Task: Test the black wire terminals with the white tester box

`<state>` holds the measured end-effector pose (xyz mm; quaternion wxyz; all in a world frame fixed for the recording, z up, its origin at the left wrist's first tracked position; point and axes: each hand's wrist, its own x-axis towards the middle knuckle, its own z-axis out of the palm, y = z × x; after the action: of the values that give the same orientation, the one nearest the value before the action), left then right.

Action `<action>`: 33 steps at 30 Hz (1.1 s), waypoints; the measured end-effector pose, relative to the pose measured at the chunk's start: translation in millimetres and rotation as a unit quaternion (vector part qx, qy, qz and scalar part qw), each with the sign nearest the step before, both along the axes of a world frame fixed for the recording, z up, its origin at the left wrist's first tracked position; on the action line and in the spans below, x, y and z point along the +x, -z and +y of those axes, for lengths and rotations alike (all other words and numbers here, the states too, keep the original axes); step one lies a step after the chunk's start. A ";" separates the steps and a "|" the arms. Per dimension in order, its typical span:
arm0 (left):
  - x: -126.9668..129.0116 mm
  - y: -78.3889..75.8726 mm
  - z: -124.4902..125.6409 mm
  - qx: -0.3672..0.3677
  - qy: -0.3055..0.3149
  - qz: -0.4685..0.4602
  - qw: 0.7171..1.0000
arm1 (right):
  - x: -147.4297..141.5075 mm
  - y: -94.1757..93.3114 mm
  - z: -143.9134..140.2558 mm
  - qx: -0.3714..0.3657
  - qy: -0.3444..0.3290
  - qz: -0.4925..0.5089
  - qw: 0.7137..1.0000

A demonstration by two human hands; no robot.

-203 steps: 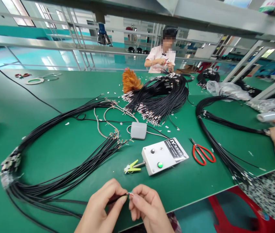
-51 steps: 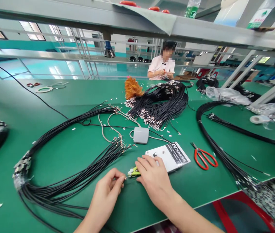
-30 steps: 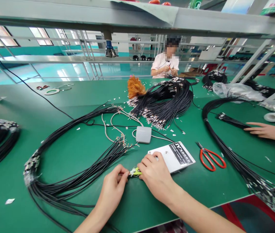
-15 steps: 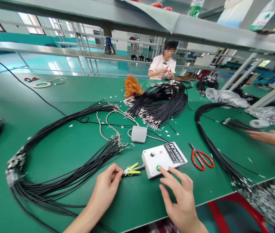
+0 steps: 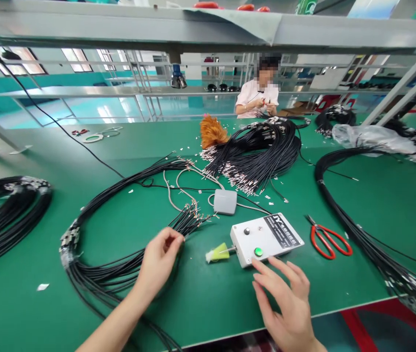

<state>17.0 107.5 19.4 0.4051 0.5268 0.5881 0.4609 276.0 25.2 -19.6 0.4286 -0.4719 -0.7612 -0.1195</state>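
Fingers of left hand [image 5: 158,261] loosely curled over the black wire bundle [image 5: 127,266], terminal ends just beyond the fingertips — whether one wire is pinched, cannot tell. Right hand [image 5: 285,305] spread, holding nothing, fingertips just short of the white tester box [image 5: 266,238]. Best to single out one terminal — seat it squarely in the yellow clip [image 5: 217,253].

My tabletop [image 5: 83,205] is matt green, smooth like rubber mat. The wires [image 5: 120,271] under my left hand [image 5: 158,261] have dull black plastic sheaths with bare, shiny metal tips. The box [image 5: 266,238] by my right hand [image 5: 285,303] is smooth white plastic with a glossy green button [image 5: 258,252]. The scissors [image 5: 327,238] have glossy red plastic handles.
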 end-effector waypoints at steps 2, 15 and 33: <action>-10.2 -10.3 22.7 0.007 -0.030 -0.019 0.999 | -8.9 1.4 -7.0 -0.027 -0.062 0.010 0.998; -9.9 9.5 -22.3 0.091 0.095 0.107 0.986 | -44.4 22.1 -36.2 -0.080 -0.212 0.010 0.974; 15.5 4.8 -77.4 0.067 0.240 0.130 0.960 | -67.2 -11.9 -5.4 -0.535 -0.152 0.666 0.497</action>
<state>32.6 30.1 14.6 0.3872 0.7340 0.4597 0.3162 208.8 19.8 -7.7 0.4859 -0.4276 -0.2283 0.7273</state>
